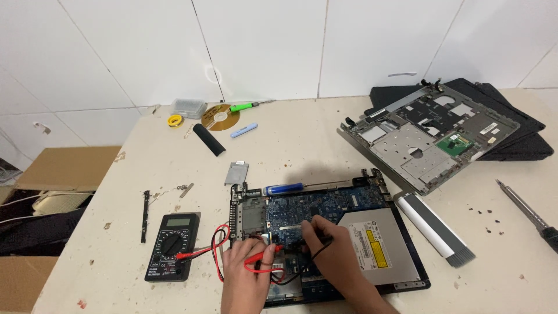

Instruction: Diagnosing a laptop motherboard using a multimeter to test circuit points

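Probing an opened laptop's blue motherboard [325, 203], low centre on the pale table [302, 145], seated in its black base tray. Pinching a red probe [261, 260] between thumb and fingers of the left hand [247, 273], tip down near the board's left-hand lower edge. Pinching a black probe [317, 232] pen-style in the right hand [325, 247], tip down on the board's middle, just beside the silver optical drive [381, 244]. Cannot tell exact contact points, too small. Trailing red and black leads [218, 247] left to a black multimeter [172, 247] lying flat just beside the tray; display unreadable. Judged step: taking a reading across two board points, both tips apparently planted. For any shift of a tip: steady wrists, clean lift and re-seat, no bridging of neighbouring pins, a glance left at the meter. Above the board, touching its top edge: blue-handled screwdriver [283, 188]. Near upper left of that: small grey metal bracket [236, 172]. Well apart, upper right: removed grey palm-rest frame [427, 136] on a black cover. Right of the drive: white-handled brush [433, 224]. Far right: slim pointed tool [526, 212], kind unclear. Along the back: gold disc [221, 117], black tube [209, 139], green-handled screwdriver [247, 106], yellow roll [175, 121]. Off the table's left: cardboard box [64, 166].
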